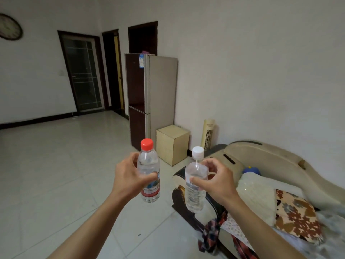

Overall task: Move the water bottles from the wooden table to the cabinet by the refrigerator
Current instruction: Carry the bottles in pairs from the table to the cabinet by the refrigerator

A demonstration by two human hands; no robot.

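— What do the hands hold?
— Left hand (pixel 128 176) grips a clear red-capped plastic water bottle (pixel 148 172); right hand (pixel 214 181) grips a white-capped one (pixel 196 184), both at centre frame.
— Beyond them?
— Pale glossy floor tiles (pixel 56 174), a small beige cabinet (pixel 172 144) beside the tall refrigerator (pixel 151 98), mid-frame.

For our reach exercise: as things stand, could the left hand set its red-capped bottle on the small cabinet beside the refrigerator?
Probably not yet. The left hand holds the red-capped bottle well short of the cabinet by the refrigerator; open floor lies between, so walking closer should do.
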